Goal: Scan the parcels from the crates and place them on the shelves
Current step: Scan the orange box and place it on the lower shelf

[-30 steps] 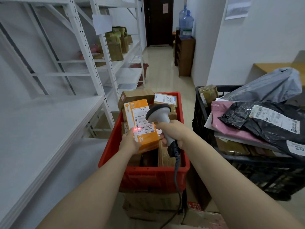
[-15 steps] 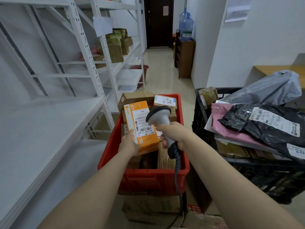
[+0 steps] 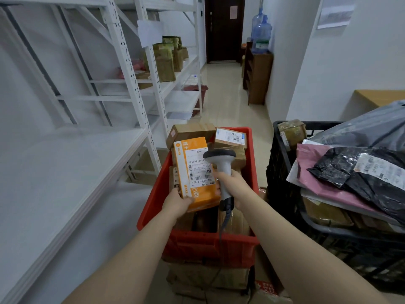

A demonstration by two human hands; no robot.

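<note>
A: Where is the orange parcel (image 3: 196, 172)?

B: Above the red crate (image 3: 208, 244), with the label turned up so the barcode scanner (image 3: 222, 165) can read it. The left hand (image 3: 177, 204) grips its near corner, and the right hand (image 3: 234, 187) is wrapped around the scanner handle.

A: And the shelf?

B: The white shelf (image 3: 65, 172) is near, on the left.

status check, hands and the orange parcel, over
Left hand grips orange parcel above red crate. Right hand grips scanner, head by the label. No obstruction seen toward near shelf.
</note>
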